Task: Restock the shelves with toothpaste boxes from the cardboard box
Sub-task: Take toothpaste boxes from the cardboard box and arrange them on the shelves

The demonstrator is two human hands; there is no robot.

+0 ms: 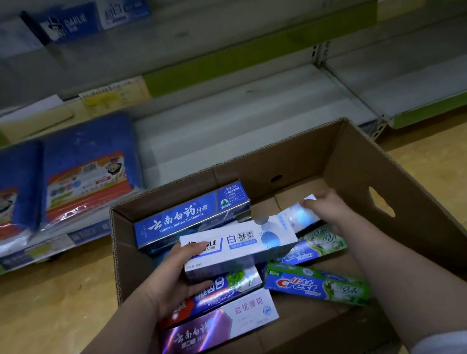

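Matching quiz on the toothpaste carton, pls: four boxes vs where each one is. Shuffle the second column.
Things:
1. white Darlie box
2. pale blue box
3. dark blue Yunnan Baiyao box
4. purple box

Places:
A. nearest the camera in the carton
B. gripped by the left hand
C. by the carton's far wall
D. gripped by the right hand

Pairs: 1-B, 2-D, 3-C, 4-A.

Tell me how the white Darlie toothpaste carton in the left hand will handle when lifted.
Likely stiff: the white Darlie toothpaste carton shows straight edges though the left hand grips only one end. Probably light, held one-handed. Glossy faces may slip; flat sides won't roll.
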